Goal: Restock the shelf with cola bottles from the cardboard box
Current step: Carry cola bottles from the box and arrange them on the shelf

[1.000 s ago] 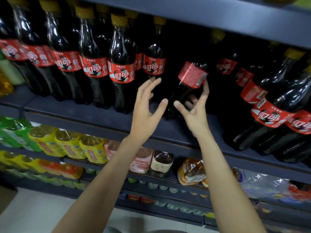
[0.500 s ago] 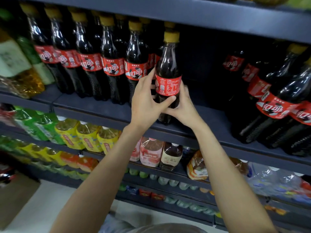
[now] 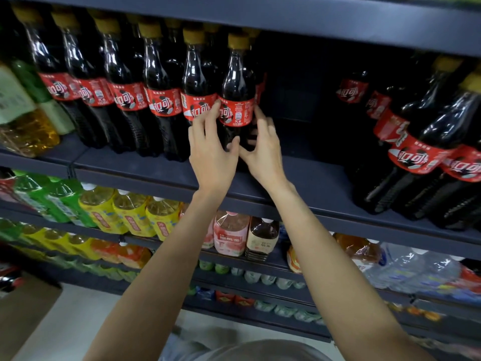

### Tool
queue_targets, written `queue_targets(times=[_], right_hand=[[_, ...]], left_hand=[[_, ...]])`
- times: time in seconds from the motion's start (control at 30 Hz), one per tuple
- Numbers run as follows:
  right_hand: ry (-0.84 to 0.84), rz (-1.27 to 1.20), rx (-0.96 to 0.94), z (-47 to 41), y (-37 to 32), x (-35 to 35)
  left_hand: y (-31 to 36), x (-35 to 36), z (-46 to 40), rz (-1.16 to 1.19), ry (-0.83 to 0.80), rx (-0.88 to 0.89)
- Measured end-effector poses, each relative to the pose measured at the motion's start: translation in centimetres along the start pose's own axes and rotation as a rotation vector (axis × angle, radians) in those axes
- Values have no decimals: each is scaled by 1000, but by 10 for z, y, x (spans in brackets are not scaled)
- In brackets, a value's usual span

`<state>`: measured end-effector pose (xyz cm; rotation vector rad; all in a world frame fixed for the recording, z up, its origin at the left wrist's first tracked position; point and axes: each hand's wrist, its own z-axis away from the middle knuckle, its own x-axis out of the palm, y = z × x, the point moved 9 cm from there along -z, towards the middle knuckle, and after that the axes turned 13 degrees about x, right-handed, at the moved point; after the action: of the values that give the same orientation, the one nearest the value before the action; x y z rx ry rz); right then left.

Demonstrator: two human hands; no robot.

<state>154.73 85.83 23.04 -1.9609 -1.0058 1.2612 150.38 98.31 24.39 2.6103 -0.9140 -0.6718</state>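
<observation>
On the dark blue metal shelf [image 3: 299, 175], at the right end of a row of upright bottles, stands a dark cola bottle with a yellow cap and red label [image 3: 237, 100], clasped from both sides. The left hand [image 3: 212, 152] curls round its left flank, fingertips reaching up onto the label and thumb pressed across the lower body. The right hand [image 3: 263, 149] mirrors it on the right flank, index finger stretched up along the label's edge, thumb meeting the left thumb low on the front. Both bare forearms rise from below, converging at the bottle. Just left of the grip stands the row of matching cola bottles [image 3: 161, 95], the nearest touching the held one. Right of the grip the shelf lies bare, then a leaning group of cola bottles [image 3: 421, 142]. Below the wrists sit a pink drink bottle [image 3: 230, 234] and yellow drink bottles [image 3: 130, 212]. Far down-left is a brown cardboard box [image 3: 23, 316].
</observation>
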Motion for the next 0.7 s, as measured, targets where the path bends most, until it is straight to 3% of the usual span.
queue_targets(times=[0.1,0.17,0.23,0.3,0.4,0.53,0.7], right_hand=[[-94,-7,-18,2,1,-5],[-86,32,-42,5,8,-20],[30,63,-43,10,22,-47],[189,105,-42,17,36,-77],[325,238,33,14,58,-102],[351,358,233,-12,90,-119],[424,372,236,-30,108,-127]], left_hand=[[3,-2,-1,9,24,6],[17,-5,-2,68,88,99],[47,1,0,150,119,285],[74,23,-1,243,37,396],[89,80,-9,395,-175,271],[71,168,-26,579,-356,-4],[86,243,-45,702,-535,-19]])
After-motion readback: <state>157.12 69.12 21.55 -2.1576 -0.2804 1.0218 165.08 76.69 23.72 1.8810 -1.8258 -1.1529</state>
